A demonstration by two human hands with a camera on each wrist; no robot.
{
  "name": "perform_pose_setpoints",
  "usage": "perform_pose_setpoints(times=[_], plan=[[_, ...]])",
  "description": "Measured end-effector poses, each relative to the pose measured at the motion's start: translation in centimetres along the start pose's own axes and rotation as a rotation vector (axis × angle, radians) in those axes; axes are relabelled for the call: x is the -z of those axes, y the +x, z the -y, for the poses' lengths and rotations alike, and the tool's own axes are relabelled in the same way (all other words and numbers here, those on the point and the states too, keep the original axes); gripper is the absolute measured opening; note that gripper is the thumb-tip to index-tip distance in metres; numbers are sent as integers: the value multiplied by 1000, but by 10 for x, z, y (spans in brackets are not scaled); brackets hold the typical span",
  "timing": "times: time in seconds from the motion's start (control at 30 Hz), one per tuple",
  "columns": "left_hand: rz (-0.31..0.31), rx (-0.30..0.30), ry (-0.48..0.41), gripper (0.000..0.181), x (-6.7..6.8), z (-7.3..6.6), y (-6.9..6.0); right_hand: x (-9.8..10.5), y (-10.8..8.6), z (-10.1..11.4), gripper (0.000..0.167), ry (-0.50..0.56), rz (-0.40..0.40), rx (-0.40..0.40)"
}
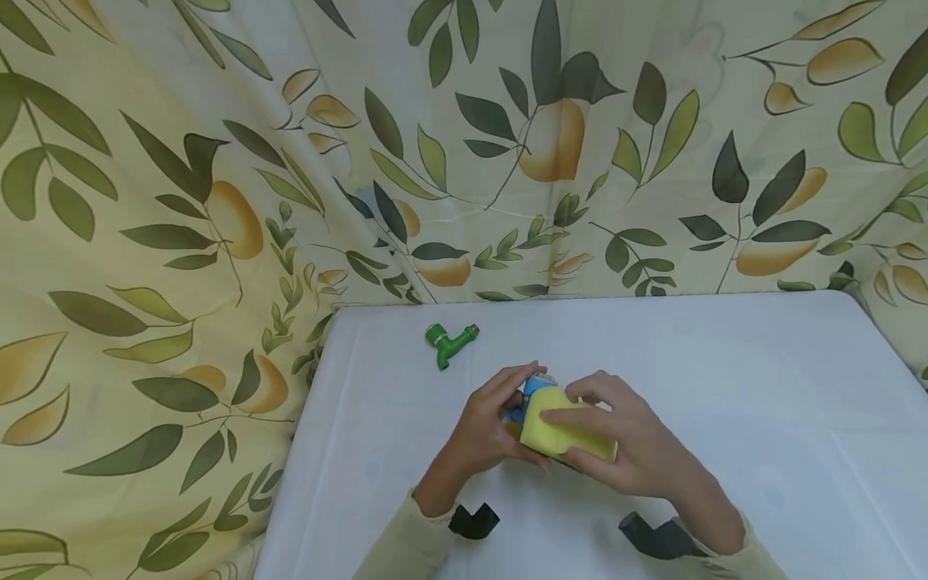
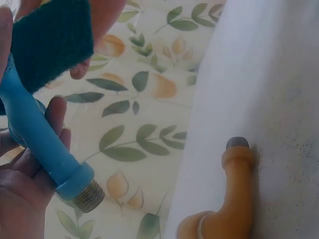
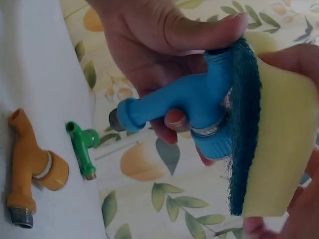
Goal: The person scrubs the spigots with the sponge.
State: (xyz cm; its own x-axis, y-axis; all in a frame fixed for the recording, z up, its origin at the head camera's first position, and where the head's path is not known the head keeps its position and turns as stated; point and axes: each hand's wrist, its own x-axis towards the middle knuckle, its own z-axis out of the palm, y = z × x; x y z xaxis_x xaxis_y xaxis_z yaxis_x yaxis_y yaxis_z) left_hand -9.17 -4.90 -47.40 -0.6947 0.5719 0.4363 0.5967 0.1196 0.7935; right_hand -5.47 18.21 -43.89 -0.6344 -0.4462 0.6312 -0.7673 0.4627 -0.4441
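My left hand [image 1: 482,423] grips a blue tap [image 3: 172,99], its threaded end sticking out past the fingers. A sponge [image 1: 569,427] with yellow foam on one side and a dark green scouring pad [image 3: 245,129] on the other is in my right hand [image 1: 634,443], fingers spread over the foam and thumb along its lower edge. The scouring side lies against the blue tap, covering part of it in the right wrist view. In the left wrist view, the tap's threaded pipe [image 2: 89,196] points down and away from the pad.
A green tap [image 1: 451,345] lies on the white table [image 1: 725,370], towards the back left. An orange tap [image 3: 30,169] lies on the table in both wrist views. Leaf-and-fruit patterned cloth [image 1: 507,161] hangs behind and left of the table.
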Motion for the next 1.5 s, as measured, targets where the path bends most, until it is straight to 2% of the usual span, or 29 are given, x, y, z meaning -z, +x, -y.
perform_pose_setpoints(times=[0.07, 0.2, 0.3, 0.43, 0.6, 0.8, 0.9, 1.0, 1.1, 1.2, 1.27, 1.37, 1.5], plan=[[-2, 3, 18, 113, 0, 0, 0, 0, 2, -2, 34, -55, -34, -30], [-35, 10, 8, 92, 2, 0, 0, -1, 1, -1, 36, -133, -48, -132], [-62, -1, 54, 80, 3, 0, 1, 0, -2, 2, 44, -50, 6, -107], [-81, -5, 145, 76, 5, 2, 3, 1, -3, 4, 49, 51, 58, -33], [-91, 11, 129, 79, 8, 5, 3, -1, 2, 3, 46, -41, 5, -60], [-68, 42, 131, 78, 7, 5, 2, -2, 1, 3, 42, -48, 25, -21], [-62, 47, 133, 81, 8, 4, 2, -2, 2, 3, 43, -113, -5, -99], [-29, 46, 150, 84, 9, 2, 3, -1, 2, 5, 46, -180, -12, -191], [7, 57, 183, 83, 11, -2, 3, 4, 3, 8, 46, -209, 34, -198], [25, 97, 246, 83, 12, -6, 3, 6, 7, 10, 45, -270, 54, -222], [26, 122, 282, 84, 12, -8, 3, 3, 8, 11, 45, -329, 39, -248], [25, 129, 335, 87, 11, -9, 2, -2, 7, 16, 46, -392, 26, -272], [21, 145, 321, 89, 10, -7, 2, -5, 7, 18, 47, -476, -2, -307]])
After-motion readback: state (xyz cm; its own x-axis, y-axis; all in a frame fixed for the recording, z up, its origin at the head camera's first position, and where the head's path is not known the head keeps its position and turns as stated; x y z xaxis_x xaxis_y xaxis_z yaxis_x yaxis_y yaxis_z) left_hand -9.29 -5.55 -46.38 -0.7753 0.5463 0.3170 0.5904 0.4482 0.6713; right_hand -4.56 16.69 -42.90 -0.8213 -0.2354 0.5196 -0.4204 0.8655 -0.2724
